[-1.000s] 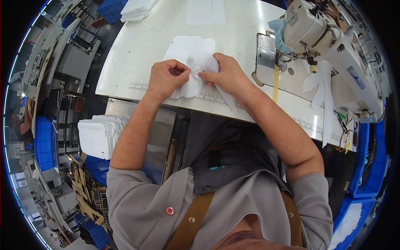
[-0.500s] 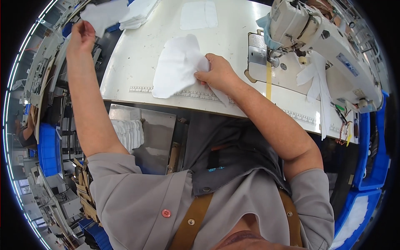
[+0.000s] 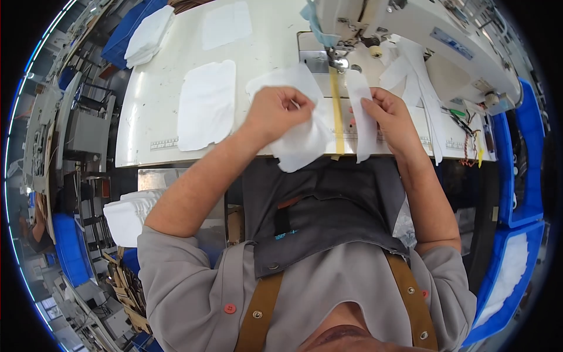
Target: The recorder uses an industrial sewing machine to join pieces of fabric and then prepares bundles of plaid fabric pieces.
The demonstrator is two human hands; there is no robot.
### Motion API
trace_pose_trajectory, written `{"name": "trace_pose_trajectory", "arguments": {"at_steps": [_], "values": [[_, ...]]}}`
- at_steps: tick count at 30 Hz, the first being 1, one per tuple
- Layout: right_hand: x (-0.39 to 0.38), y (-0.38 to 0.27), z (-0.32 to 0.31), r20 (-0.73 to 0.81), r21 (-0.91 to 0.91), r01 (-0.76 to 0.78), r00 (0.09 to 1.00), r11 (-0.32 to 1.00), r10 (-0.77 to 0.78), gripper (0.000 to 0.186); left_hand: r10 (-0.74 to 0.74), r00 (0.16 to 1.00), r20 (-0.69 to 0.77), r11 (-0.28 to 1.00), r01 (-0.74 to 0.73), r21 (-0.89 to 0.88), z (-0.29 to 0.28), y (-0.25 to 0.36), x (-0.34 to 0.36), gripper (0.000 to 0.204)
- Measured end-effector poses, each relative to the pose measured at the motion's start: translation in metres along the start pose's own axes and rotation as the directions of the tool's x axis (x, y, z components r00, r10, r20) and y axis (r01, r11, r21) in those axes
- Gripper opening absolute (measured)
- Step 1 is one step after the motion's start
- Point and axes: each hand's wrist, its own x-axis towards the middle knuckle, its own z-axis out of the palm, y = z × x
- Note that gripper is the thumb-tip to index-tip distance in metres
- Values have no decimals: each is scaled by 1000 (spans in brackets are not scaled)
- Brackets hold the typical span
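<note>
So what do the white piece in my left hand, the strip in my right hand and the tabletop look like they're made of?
The white piece in the left hand looks like soft matte fabric: it drapes limply over the table edge. The narrow strip in the right hand hangs limp too, likely similar cloth. The tabletop seems a hard, smooth white laminate, with a faint sheen.

A flat fabric piece (image 3: pixel 206 104) lies on the table (image 3: pixel 146 126) left of the sewing machine (image 3: pixel 410 29) (stacked pieces (image 3: pixel 149 36) behind).
</note>
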Motion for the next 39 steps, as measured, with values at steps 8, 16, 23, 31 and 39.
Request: {"name": "trace_pose_trajectory", "arguments": {"at_steps": [8, 16, 23, 31, 39], "values": [[-32, 14, -30, -134, 20, 82, 988, 996, -79, 28, 583, 809, 73, 645, -516, 563, 29, -5, -14, 42], [-25, 9, 8, -9, -60, 114, 993, 992, -114, 26, 102, 994, 31, 965, -91, -247, 16, 36, 9, 48], [-45, -3, 24, 187, -49, 215, 961, 975, -202, 59, -45, 999, 9, 978, 46, -201, -12, 29, 48, 49], [-16, 3, 31, 337, -482, 675, 732, 559, -592, 59, -77, 994, -83, 997, 79, 16, -21, 17, 73, 33], [-14, 16, 34, 461, -607, 697, 701, 382, -545, 39, 75, 985, -156, 985, -49, 165, -2, -9, 74, 23]]}}
